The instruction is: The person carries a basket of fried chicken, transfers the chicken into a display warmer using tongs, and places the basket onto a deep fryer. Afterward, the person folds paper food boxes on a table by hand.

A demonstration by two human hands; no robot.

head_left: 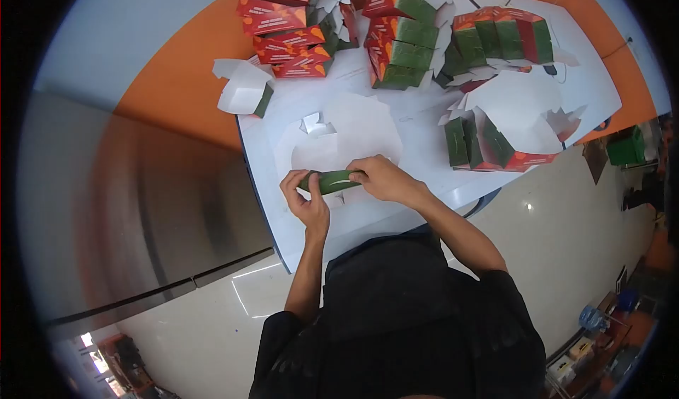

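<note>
The glossy dark-green cardboard flap (331,181), held over the near edge of a white-faced, spread-out carton blank (368,126), is best kept level along its length, with even thumb pressure at both ends so that the card bends cleanly and does not buckle. The left hand (308,199) pinches one end between thumb and fingers; the right hand (383,177) pinches the other. A pale curved mark crosses the green face; how the flap joins the blank is hard to make out beneath the hands. The blank lies on the white rectangular table (353,226). Beyond it stand rows of red-and-green printed cardboard boxes (404,38); a small white-lined open carton (244,91) sits at the table's left edge.
</note>
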